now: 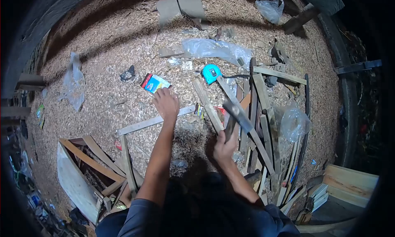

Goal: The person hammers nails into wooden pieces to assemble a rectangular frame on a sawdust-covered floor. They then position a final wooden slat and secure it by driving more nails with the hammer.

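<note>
My left hand (167, 104) is stretched forward over the wood shavings, fingers apart, with the fingertips right at the lower edge of a small blue, white and red packet (155, 84). In my right hand (225, 148) is a hammer (238, 116), its dark head pointing up and slightly blurred; my fingers wrap round its handle. Past the hammer lies a turquoise tape measure (211, 73). A narrow wooden strip (207, 105) runs from near it down towards my right hand. Below my left hand a pale flat strip (156, 122) lies slanted on the ground.
Several wooden slats (263, 109) are piled to the right, beside a clear plastic bag (294, 124). A curved wooden frame (92, 159) stands at lower left. Plastic sheeting (216, 49) and a bent grey sheet (181, 9) lie farther off. Lower right is a wooden box (352, 183).
</note>
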The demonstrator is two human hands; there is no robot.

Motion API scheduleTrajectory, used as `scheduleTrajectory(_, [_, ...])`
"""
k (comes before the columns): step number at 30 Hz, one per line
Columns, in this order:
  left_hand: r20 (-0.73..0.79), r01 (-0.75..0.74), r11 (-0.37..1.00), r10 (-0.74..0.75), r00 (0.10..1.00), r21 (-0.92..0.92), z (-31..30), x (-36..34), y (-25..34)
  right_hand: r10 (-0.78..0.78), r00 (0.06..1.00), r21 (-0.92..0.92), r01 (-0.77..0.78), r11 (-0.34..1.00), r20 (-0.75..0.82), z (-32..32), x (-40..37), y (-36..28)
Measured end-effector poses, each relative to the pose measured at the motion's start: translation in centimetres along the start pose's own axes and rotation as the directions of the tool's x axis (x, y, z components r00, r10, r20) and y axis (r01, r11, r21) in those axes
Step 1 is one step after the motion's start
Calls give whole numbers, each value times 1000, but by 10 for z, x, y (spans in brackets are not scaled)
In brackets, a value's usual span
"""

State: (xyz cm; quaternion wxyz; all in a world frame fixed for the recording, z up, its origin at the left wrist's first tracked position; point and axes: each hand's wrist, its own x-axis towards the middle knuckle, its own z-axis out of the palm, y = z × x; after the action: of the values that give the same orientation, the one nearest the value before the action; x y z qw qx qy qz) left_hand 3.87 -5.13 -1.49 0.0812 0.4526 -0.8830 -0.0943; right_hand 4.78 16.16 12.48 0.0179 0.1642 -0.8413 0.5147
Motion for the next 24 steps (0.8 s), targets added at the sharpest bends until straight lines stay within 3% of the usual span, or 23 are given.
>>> scheduleTrajectory(1, [6,1,1000,-1,1000,2,0,-1,-2,5,1000,-2,-5,1000,3,12,-15,34])
scheduleTrajectory(2, [4,-2,1000,2,1000,-9,0,-3,-3,108,949,-257,-30,966,296,22,-34,75])
scheduleTrajectory(3, [-10,-8,1000,8,1000,-25,2,0,-1,262,812,-487,31,873,521,24,-29,73])
scheduleTrajectory(5, [-70,-24,999,22,997,-23,7,8,0,200,833,-509,109,854,515,16,-22,69])
scheduleTrajectory(7, [18,5,1000,-4,1000,-7,2,1,0,270,861,-311,-139,940,431,4,-10,34])
scheduleTrajectory(8, [8,10,1000,-10,1000,12,2,1,0,193,906,-172,-136,976,378,-3,-2,20])
scheduleTrajectory(9, [12,10,1000,-10,1000,12,2,0,1,196,905,-174,-138,975,378,-6,-2,12])
scheduleTrajectory(11, [49,21,1000,-21,999,1,-2,1,2,76,986,27,-81,996,150,-7,-1,3])
scheduleTrajectory(12, [47,21,1000,-21,999,3,-2,2,-1,-7,1000,-48,7,999,-4,19,-22,40])
scheduleTrajectory(13, [31,10,1000,-10,999,0,1,-2,-4,144,932,-261,-56,964,334,25,-35,82])
scheduleTrajectory(15, [1,0,1000,0,1000,-13,0,0,3,283,831,-511,2,860,479,22,-39,94])
scheduleTrajectory(19, [-31,7,999,-6,1000,38,0,0,0,207,881,-327,-64,943,425,-3,-16,23])
scheduleTrajectory(21, [-15,3,1000,-3,1000,27,1,1,1,56,956,-11,-55,998,287,-12,-2,-4])
scheduleTrajectory(22, [-16,1,1000,-1,1000,29,0,3,1,-21,984,45,13,999,175,-8,-3,0])
scheduleTrajectory(23, [-17,3,1000,-2,1000,28,-2,4,1,-20,985,47,12,999,173,5,-10,22])
scheduleTrajectory(24, [-10,6,1000,-6,1000,23,-2,1,2,107,938,-235,-28,972,329,22,-24,59])
